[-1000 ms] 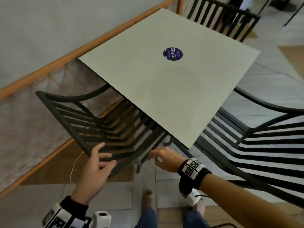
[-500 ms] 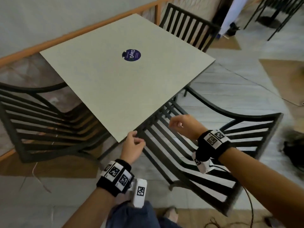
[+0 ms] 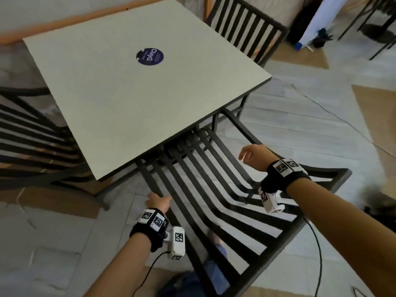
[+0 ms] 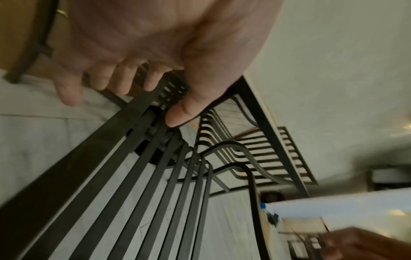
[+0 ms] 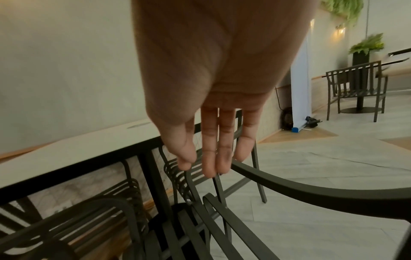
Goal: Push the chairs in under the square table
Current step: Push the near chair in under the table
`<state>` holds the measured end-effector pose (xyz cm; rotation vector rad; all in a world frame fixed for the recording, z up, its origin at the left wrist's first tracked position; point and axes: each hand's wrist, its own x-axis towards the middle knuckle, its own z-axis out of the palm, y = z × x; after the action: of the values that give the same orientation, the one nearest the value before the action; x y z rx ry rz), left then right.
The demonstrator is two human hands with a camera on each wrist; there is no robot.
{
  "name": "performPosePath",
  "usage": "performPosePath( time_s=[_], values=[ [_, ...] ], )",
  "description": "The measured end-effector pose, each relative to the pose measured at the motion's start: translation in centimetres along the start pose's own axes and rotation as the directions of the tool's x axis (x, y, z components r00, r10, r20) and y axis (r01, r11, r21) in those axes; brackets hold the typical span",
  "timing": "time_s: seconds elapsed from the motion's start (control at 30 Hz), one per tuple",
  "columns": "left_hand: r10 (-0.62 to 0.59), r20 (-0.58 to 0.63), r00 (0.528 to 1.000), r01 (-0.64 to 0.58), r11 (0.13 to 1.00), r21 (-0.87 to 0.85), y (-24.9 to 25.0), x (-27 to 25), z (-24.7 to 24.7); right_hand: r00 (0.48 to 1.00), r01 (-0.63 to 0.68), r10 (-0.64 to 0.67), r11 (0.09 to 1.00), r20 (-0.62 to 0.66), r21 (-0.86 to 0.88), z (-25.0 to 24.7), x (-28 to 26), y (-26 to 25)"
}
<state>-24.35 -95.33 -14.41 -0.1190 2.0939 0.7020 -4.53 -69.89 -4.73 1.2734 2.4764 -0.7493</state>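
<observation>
Square table [image 3: 132,99]: pale top on a dark metal frame, set against a wall with an orange wooden rail. At the centre of the top, a round dark-purple sticker [image 3: 150,56] with white lettering that reads "ClayG"; the smaller print beneath it is too fine to read.

Near chair [image 3: 225,200]: dark metal, slatted seat and back, curved armrests. The front of its seat lies under the table's near-right edge; the backrest and most of the seat stand out beyond it, toward the person.

Left chair [image 3: 36,142]: same make, at the table's left side, partly under the top.

Far chair [image 3: 246,28]: same make, its slatted back upright close against the far edge.

Left hand [image 3: 157,203]: at the near chair's left side rail; in the left wrist view the fingers [image 4: 120,77] are loosely bent over the rail, the thumb extended beside it. Whether it touches or grips cannot be told.

Right hand [image 3: 252,156]: above the near chair's right armrest [image 5: 311,190], fingers [image 5: 224,140] straight and together, tips just beside the armrest, holding nothing.

Both wrists: black straps bearing square black-and-white coded tags.

Background: rolled white banner stand [image 3: 312,20] with a blue base; a further table and chair [image 5: 355,88]; potted green plant [image 5: 364,47].
</observation>
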Motion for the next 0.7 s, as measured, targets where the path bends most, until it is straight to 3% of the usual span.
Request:
performPosePath(
  time_s=[0.2,0.33,0.47,0.53,0.7],
  values=[
    [-0.264,0.029,0.964,0.265,0.964,-0.022,0.4,1.9,3.4,0.995,-0.099,0.099,0.994,0.019,-0.037,0.8,5.9,5.9],
    [-0.246,0.098,0.964,0.242,0.969,0.051,-0.1,2.3,5.0,0.988,-0.156,0.156,0.986,-0.009,-0.06,1.0,8.6,8.4],
    [-0.334,-0.13,0.934,0.317,0.939,-0.135,-2.6,6.4,6.7,0.975,-0.221,0.224,0.969,0.009,-0.113,1.8,11.3,10.5],
    [-0.342,-0.138,0.93,0.313,0.93,-0.194,-4.9,8.8,7.0,0.971,-0.234,0.238,0.966,0.026,-0.105,2.6,12.3,11.0],
    [-0.273,-0.115,0.955,0.232,0.932,-0.279,-3.3,4.0,5.7,0.961,-0.277,0.275,0.959,-0.029,-0.067,4.2,14.9,12.9]
  ],
)
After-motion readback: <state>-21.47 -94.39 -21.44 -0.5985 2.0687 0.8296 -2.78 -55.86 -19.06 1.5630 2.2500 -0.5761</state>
